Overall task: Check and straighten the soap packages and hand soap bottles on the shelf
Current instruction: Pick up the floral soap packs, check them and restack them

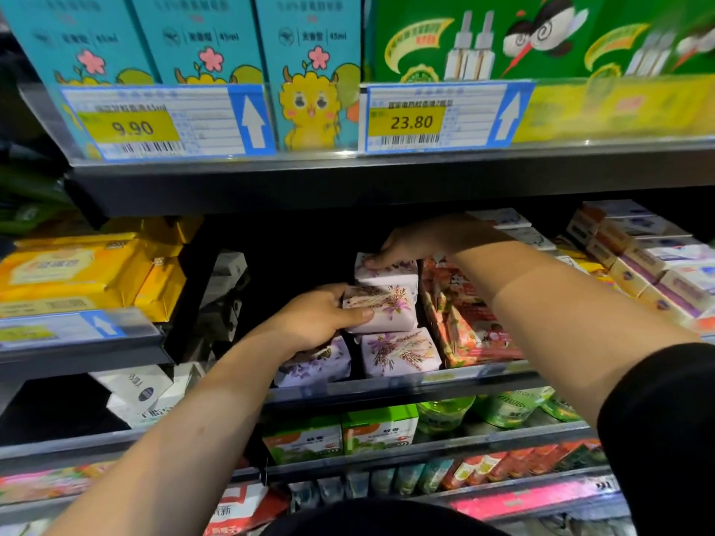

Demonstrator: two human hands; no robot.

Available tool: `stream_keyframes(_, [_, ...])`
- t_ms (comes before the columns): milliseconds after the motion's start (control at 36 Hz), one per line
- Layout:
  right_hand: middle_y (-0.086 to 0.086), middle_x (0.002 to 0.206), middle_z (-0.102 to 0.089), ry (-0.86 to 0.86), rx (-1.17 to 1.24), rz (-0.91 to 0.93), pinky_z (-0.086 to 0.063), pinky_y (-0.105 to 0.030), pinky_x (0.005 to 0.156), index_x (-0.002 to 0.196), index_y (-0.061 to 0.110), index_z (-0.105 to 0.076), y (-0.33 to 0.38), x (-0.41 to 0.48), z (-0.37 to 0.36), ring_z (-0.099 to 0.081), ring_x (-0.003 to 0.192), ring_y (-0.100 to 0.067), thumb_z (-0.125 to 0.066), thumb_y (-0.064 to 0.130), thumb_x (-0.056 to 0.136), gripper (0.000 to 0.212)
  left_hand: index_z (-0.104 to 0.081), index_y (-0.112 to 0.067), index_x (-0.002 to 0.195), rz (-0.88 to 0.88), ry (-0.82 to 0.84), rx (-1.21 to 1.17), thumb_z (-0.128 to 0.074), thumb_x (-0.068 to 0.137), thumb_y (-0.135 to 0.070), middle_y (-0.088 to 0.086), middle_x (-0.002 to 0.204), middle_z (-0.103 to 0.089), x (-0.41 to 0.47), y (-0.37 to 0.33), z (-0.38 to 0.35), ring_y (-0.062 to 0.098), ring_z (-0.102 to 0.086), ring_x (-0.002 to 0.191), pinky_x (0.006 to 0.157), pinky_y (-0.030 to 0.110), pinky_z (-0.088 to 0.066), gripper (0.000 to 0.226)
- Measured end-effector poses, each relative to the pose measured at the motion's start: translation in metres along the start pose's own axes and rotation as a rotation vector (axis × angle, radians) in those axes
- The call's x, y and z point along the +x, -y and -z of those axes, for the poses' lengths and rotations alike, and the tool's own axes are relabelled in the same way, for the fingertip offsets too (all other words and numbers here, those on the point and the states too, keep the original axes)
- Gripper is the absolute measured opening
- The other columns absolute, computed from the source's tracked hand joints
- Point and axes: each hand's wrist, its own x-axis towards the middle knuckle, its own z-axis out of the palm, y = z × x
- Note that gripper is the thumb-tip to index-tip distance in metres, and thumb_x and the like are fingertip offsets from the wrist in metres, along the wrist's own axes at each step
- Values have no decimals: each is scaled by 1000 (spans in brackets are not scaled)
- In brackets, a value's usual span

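— Black sleeve (665, 439) sat at 4 o'clock; hands?
— At centre, left hand (317, 317) gripped middle soap package (387, 305), thumb across it; right hand (414, 241), at its 1 o'clock, had fingertips on rear package (390, 274); clasp unclear.
— Where?
— Middle shelf (387, 385); front package (400, 352) lay at 6 o'clock of the gripped one; red packs (464, 323) at 3 o'clock.
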Motion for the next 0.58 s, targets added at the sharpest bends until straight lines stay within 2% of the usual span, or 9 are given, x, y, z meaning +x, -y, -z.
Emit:
stream_keyframes(83, [11,86,-53,13,-36,18,-38,-6,67,107,25,-55,-1,-3,0,-49,81,-6,-50,41,102,18,-49,-24,141,-11,-14,122,-60,95,-44,-17,128,-53,-3,-11,-5,10,-53,119,95,23,-37,51])
stream_keyframes(111, [11,87,-54,12,-40,35,-38,-5,67,106,26,-56,0,-5,0,-49,81,-5,-49,40,103,15,-45,-24,144,-16,-17,152,-58,96,-46,-17,132,-50,-5,-14,-6,12,-50,124,98,24,-36,54])
stream_keyframes(194, [5,113,-62,50,-78,107,-44,-29,98,120,26,-64,8,-14,4,-55,107,-15,-50,52,98,37,-42,-28,147,-7,-22,208,-55,95,-53,-1,144,-53,-4,-17,-7,19,-50,130,108,33,-39,59])
stream_keyframes(222, [8,113,-61,47,-107,109,-43,-33,98,118,29,-64,10,-16,5,-54,108,-16,-49,57,96,39,-43,-30,146,2,-35,230,-55,94,-55,6,142,-55,-5,-19,-6,25,-53,128,106,39,-43,59])
stream_keyframes(306, [15,103,-60,-10,-177,108,-42,-34,94,110,40,-62,10,-19,3,-54,105,-15,-34,80,84,56,-47,-31,142,21,-119,318,-52,94,-59,11,125,-62,-9,-23,-6,32,-61,113,76,37,-48,56])
stream_keyframes(361, [7,126,-60,-22,-210,110,-39,-40,106,126,40,-59,6,-17,0,-52,117,-18,-20,87,80,76,-47,-29,141,13,-171,349,-52,95,-58,14,122,-64,-11,-24,-12,33,-64,105,69,35,-46,55])
stream_keyframes(444, [2,142,-54,-17,-193,95,-33,-45,113,136,37,-53,-1,-16,-5,-49,127,-21,-13,88,79,87,-46,-28,140,8,-208,424,-48,93,-64,9,122,-64,-13,-22,-17,27,-66,98,73,35,-52,59])
stream_keyframes(528, [5,152,-45,-19,-167,58,-28,-47,118,142,42,-45,-2,-18,-7,-41,137,-23,-7,101,63,105,-38,-25,150,33,-175,482,-46,90,-70,4,145,-51,-19,-15,-10,25,-55,123,93,33,-47,75])
stream_keyframes(583, [5,157,-39,-37,-164,70,-24,-46,120,146,41,-41,2,-25,-4,-35,143,-24,-12,99,66,103,-43,-22,146,33,-144,520,-49,89,-69,5,141,-55,-26,-8,-3,23,-58,118,86,30,-46,74])
